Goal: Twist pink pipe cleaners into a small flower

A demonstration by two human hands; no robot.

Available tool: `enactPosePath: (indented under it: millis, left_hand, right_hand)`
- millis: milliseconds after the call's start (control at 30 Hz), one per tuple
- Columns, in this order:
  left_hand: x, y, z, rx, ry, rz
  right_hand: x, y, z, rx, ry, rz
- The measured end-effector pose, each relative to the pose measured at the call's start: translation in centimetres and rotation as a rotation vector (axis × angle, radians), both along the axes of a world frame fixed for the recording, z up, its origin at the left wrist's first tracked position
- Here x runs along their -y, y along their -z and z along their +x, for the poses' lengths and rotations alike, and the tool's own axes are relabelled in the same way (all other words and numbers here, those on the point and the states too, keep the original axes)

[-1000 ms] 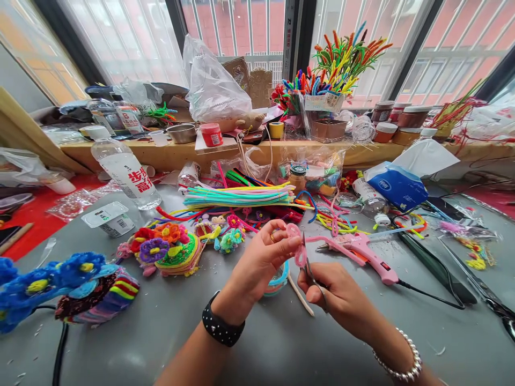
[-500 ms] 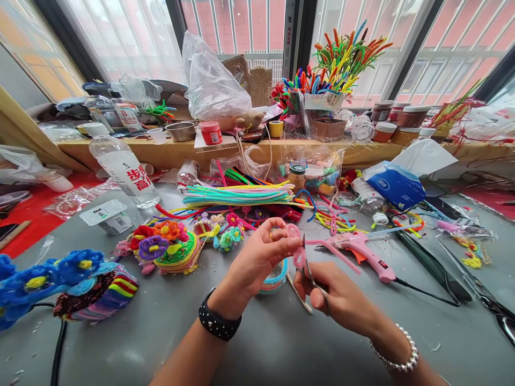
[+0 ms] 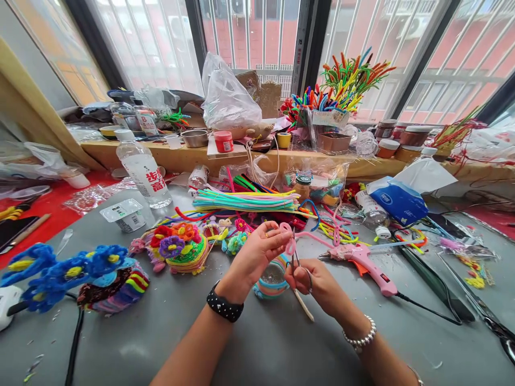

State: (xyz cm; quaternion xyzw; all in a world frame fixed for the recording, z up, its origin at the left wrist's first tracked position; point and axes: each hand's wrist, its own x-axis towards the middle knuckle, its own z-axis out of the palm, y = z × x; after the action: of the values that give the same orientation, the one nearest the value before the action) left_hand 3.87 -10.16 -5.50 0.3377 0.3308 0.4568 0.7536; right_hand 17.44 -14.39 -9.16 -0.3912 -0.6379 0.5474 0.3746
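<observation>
Between the fingertips and thumb of my left hand (image 3: 261,251) is a pink pipe cleaner (image 3: 290,247), bent into small loops. A straight length of it sticks out to the right. My right hand (image 3: 316,281) grips a pair of small metal scissors (image 3: 295,258), fingers in the handles, blades pointing up against the pink loops. Whether the blades are closed on the pipe cleaner I cannot tell. Just below the hands stands a glass jar (image 3: 272,276) wrapped in blue and pink bands. Beside it lies a thin pale stick (image 3: 304,306).
A pink glue gun (image 3: 372,265) lies to the right, its cable trailing. Behind the hands is a bundle of pipe cleaners (image 3: 245,200). Flower-decorated pieces (image 3: 181,249) and blue fuzzy flowers (image 3: 72,271) sit left, near a water bottle (image 3: 145,174). Large scissors (image 3: 488,316) lie far right.
The view has tilted up and turned slightly left. My right hand has drawn in toward the left with the scissors. The pink strand no longer crosses in front of the glue gun.
</observation>
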Motion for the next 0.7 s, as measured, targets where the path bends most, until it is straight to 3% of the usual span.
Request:
enactPosePath:
  millis: [267,500,700]
  left_hand:
    - [-0.6,0.7,0.0,0.003,-0.051,0.012]
    - [-0.4,0.5,-0.2,-0.022,-0.002,-0.011]
    - [-0.4,0.5,-0.1,0.002,-0.031,0.018]
  right_hand:
    - [-0.6,1.3,-0.4,-0.062,0.044,-0.015]
    - [-0.5,0.2,0.3,-0.025,-0.083,-0.046]
    - [-0.5,0.2,0.0,-0.031,0.008,0.006]
